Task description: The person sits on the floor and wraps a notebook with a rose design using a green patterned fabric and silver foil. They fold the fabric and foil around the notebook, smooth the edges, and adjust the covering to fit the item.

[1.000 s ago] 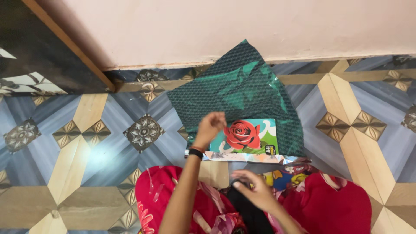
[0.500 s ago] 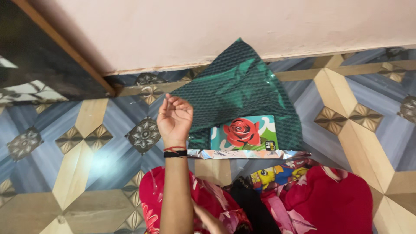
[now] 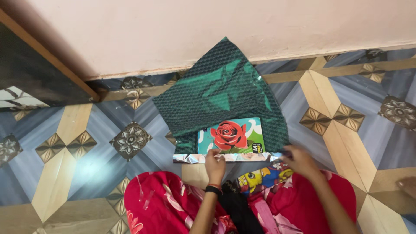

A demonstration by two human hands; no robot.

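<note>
A sheet of green patterned wrapping paper [image 3: 221, 86] lies on the tiled floor, its far corner against the wall. On its near part lies a flat box with a red rose picture [image 3: 232, 135]. The paper's near edge is folded up, showing a silver underside [image 3: 190, 158]. My left hand [image 3: 214, 162] pinches this silver edge just below the box. My right hand [image 3: 299, 161] grips the same edge at its right end.
The patterned blue and beige floor tiles [image 3: 78, 143] spread to both sides. A pink wall [image 3: 173, 30] runs along the back, and a dark panel with a wooden frame [image 3: 34, 82] stands at the left. Red floral cloth [image 3: 160, 203] covers my lap. A foot [image 3: 407, 186] shows at the right edge.
My left hand dropped from the air at the paper's left side to the silver edge. My right hand rose from my lap to the edge's right end.
</note>
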